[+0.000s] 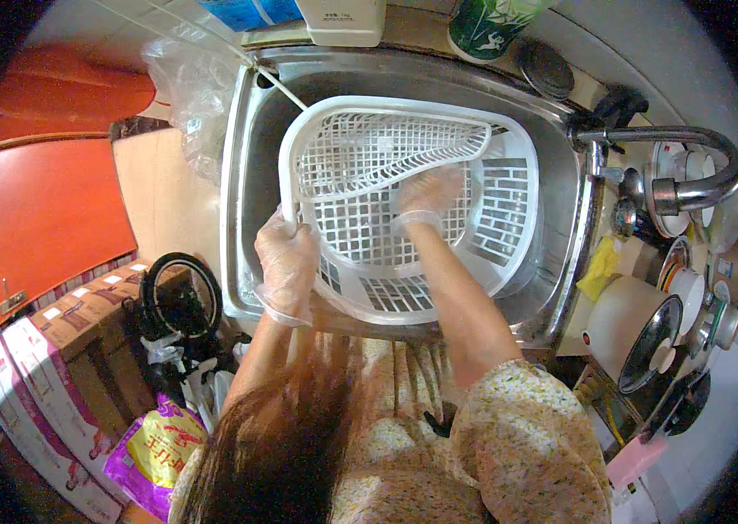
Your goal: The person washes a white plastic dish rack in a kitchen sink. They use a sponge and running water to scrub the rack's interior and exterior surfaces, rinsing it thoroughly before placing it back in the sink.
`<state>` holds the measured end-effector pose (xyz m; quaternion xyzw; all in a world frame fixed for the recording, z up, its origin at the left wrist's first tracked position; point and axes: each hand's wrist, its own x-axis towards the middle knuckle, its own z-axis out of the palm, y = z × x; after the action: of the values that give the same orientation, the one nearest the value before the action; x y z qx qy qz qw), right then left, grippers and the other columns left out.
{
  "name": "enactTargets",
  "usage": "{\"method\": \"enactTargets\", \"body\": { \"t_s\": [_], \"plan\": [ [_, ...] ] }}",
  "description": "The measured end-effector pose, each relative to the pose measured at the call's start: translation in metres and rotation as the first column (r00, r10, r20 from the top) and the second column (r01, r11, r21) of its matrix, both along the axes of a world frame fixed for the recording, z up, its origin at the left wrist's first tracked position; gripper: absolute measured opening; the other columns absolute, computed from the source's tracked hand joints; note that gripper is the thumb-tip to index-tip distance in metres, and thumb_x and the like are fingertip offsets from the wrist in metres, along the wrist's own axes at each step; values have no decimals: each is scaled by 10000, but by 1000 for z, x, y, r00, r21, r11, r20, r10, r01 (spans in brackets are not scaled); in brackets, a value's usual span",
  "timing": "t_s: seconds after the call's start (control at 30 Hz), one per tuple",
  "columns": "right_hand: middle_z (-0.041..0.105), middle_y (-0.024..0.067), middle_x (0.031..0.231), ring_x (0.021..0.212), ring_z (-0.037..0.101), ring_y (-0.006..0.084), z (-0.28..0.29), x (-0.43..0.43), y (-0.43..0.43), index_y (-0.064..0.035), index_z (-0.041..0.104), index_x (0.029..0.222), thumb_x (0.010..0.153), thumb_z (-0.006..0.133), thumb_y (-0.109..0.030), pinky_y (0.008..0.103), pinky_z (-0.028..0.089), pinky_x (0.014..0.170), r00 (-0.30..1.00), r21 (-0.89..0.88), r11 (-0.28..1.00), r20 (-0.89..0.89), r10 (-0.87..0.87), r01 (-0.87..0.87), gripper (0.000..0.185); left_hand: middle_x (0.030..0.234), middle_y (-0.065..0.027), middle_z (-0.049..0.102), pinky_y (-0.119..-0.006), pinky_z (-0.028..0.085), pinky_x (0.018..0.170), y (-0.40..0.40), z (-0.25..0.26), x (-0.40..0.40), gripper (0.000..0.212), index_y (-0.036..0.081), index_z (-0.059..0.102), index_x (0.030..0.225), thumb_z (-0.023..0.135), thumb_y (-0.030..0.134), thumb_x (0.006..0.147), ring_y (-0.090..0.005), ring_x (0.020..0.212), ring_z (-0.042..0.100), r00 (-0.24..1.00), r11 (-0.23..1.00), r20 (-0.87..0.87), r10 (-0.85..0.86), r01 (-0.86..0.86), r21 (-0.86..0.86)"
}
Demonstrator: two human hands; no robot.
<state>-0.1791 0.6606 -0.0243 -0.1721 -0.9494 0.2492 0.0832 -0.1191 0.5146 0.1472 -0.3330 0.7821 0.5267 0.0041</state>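
Note:
A white plastic basket (290,141) with a slotted wall and gridded bottom is held over a stainless steel sink (558,288). Inside it, at the far side, is a curved white lattice piece (385,144). My left hand (287,259), in a clear thin glove, grips the basket's left rim. My right hand (431,190), also gloved, is inside the basket near the edge of the lattice piece; it is blurred, and whether its fingers hold anything cannot be told.
A metal faucet (702,134) curves at the right of the sink. Beyond the sink stand a white container (344,23) and a green patterned container (490,26). To the right are a yellow cloth (600,267) and a lidded cooker (627,321). Cardboard boxes (97,308) are at left.

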Motion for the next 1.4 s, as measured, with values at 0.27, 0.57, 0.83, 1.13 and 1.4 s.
{"method": "enactTargets", "body": {
  "t_s": [0.27, 0.57, 0.83, 1.13, 1.4],
  "plan": [
    [474, 186, 1159, 1069, 457, 335, 66, 16, -85, -18, 507, 1093, 772, 501, -162, 428, 358, 916, 628, -198, 604, -95, 772, -772, 352, 724, -47, 604, -219, 435, 573, -1, 21, -5, 202, -48, 605, 915, 510, -51, 736, -74, 656, 530, 999, 997, 34, 17, -20, 79],
    [466, 64, 1166, 974, 522, 245, 84, 23, 16, -152, 504, 1065, 755, 564, -194, 363, 457, 817, -160, -286, -70, 302, 940, -956, 319, 777, -60, 617, -218, 440, 577, -17, -1, -6, 312, -37, 600, 996, 483, -72, 709, -73, 687, 537, 995, 995, 11, -97, 97, -32],
    [497, 66, 1104, 925, 547, 247, 43, 34, -10, -237, 499, 1081, 765, 556, -269, 357, 459, 777, 154, 249, 226, -278, 948, -942, 323, 691, -28, 602, -229, 434, 542, -26, 27, -12, 269, -37, 611, 951, 495, -43, 709, -71, 614, 516, 998, 991, 23, -65, 67, -116],
    [540, 159, 1081, 958, 525, 311, 21, 2, -95, -40, 537, 1011, 824, 465, -237, 407, 409, 807, 952, -330, 893, -126, 278, -304, 281, 719, -16, 584, -211, 406, 538, -8, 14, -23, 252, -28, 597, 957, 503, -32, 723, -58, 612, 492, 979, 980, 77, -189, 183, 72],
    [566, 127, 983, 933, 532, 315, 82, 9, -50, -57, 550, 945, 778, 484, -194, 425, 432, 782, 205, -202, 189, -60, 977, -961, 225, 647, 36, 494, -191, 344, 459, -3, 23, -19, 324, -63, 559, 1009, 489, -22, 695, -38, 538, 428, 990, 965, -77, -121, 135, 225]
  ]
}}
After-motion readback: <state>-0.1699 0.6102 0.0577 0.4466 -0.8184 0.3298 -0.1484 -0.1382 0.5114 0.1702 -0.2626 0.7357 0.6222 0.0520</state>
